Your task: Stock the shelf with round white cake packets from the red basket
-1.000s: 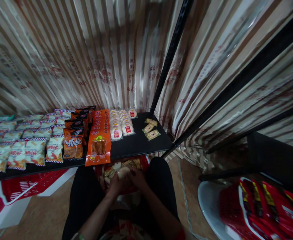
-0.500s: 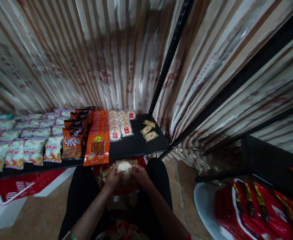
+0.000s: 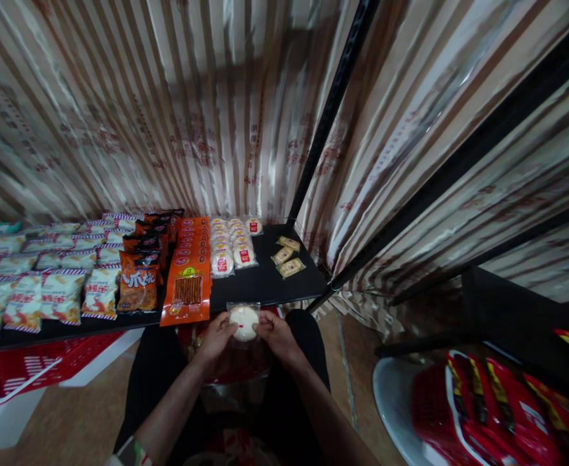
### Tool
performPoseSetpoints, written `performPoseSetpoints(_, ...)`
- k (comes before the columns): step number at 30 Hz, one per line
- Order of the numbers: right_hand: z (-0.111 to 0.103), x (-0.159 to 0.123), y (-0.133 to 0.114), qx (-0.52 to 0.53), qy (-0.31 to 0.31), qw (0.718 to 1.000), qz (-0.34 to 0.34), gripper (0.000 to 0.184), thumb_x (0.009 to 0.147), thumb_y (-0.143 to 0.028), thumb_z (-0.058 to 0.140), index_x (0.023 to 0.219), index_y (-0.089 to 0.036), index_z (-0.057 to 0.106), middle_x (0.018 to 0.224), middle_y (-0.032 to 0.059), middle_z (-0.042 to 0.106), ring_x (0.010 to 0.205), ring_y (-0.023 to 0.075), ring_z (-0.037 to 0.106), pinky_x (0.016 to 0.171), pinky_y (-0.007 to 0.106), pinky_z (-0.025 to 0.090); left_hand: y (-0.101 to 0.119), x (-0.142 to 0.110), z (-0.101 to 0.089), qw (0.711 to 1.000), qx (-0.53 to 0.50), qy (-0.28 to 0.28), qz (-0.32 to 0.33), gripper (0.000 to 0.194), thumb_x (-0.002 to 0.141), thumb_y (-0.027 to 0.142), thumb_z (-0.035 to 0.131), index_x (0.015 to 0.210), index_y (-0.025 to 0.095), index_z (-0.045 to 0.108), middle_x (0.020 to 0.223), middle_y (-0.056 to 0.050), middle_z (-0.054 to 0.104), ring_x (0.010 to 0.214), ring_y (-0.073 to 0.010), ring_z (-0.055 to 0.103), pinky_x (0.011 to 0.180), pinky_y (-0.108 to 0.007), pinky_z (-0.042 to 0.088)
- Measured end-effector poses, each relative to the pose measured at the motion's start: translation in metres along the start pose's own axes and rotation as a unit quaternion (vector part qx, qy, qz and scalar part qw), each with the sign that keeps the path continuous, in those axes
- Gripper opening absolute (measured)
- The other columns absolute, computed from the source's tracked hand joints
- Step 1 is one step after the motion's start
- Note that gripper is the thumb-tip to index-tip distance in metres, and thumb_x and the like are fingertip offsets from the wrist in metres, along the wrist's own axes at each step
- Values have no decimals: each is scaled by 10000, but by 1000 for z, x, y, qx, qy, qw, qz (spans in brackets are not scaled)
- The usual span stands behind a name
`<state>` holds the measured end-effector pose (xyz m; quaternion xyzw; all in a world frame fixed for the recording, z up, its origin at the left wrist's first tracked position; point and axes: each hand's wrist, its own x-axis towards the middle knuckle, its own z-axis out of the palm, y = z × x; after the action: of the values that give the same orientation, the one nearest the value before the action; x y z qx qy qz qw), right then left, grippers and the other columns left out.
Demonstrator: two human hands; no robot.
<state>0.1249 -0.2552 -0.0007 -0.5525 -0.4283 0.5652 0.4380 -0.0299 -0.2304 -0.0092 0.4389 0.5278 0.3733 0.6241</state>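
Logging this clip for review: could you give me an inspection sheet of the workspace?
Surface: black shelf, snack packets in rows.
Job's things: round white packet in the hands; similar packets on the shelf.
Clutter: three small yellow packets, loosely laid near the right end.
Grippers: left hand and right hand pinch the packet's opposite sides.
Cables: nothing seen clearly.
Surroundings: striped curtain, red basket at left; dim light.

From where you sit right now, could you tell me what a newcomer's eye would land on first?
Probably the bright orange packets standing out mid-shelf, between crinkly snack bags and round white packs. Next, the pale round pack held between both hands, just in front of the shelf's edge.
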Motion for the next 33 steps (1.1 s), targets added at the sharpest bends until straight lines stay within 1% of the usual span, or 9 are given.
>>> performPoseSetpoints(3,-3,0,-4,-42,19,998,-33,290,648,-388,624,853,-185,608,698,-10,612,618,114,556,618,236,456,4,1,-1,998,-46,-46,13,412,588,335,634,943,128,610,842,-55,684,798,-167,617,694,-248,486)
performPoseSetpoints(5,-6,-1,-6,-79,38,994,-59,236,670,-336,599,853,-188,610,717,-10,598,619,106,540,620,226,458,7,1,-1,998,-31,-48,15,374,599,327,629,917,130,619,833,-51,681,772,-160,612,687,-244,480)
performPoseSetpoints(10,-11,-10,-15,-185,80,972,-122,162,714,-228,537,854,-202,614,815,11,569,678,113,546,652,220,470,11,-2,3,995,77,29,53,265,617,324,604,801,139,646,747,-25,641,704,-133,573,669,-228,455)
performPoseSetpoints(12,-12,-14,-20,-212,92,961,-151,167,724,-198,522,858,-216,620,866,22,562,729,126,555,674,226,476,13,-4,4,994,82,41,60,310,631,342,589,859,141,649,708,-9,619,671,-124,561,643,-224,450)
performPoseSetpoints(15,-11,-19,-27,-234,123,946,-187,209,730,-167,510,888,-232,631,922,41,543,815,150,549,710,246,480,19,-9,7,998,36,5,52,456,644,396,576,1015,133,612,651,9,603,605,-116,559,595,-229,459)
performPoseSetpoints(18,-9,-22,-30,-264,158,927,-214,202,749,-169,505,886,-239,636,881,41,520,803,152,533,695,246,472,26,-14,8,998,-16,-35,56,495,645,395,581,1062,129,586,801,-38,669,728,-151,615,679,-259,497)
performPoseSetpoints(22,-8,-24,-27,-286,163,911,-247,213,796,-176,463,914,-239,628,850,35,501,746,136,518,667,233,457,32,-18,8,994,-40,-31,93,433,669,364,565,1042,147,597,1103,-76,634,976,-206,595,850,-301,481)
performPoseSetpoints(29,-7,-21,-19,-254,161,918,-258,221,823,-190,443,946,-234,621,916,51,516,878,150,524,777,255,452,30,-17,5,996,-11,-17,88,411,703,349,537,1064,161,598,1126,-65,627,1032,-225,571,910,-327,450)
performPoseSetpoints(33,-8,-19,-16,-227,151,925,-264,244,838,-203,425,969,-232,630,939,59,529,915,154,524,816,271,447,25,-14,5,994,-47,-32,93,429,715,347,528,1093,150,582,1165,-76,605,1063,-235,554,916,-337,445)
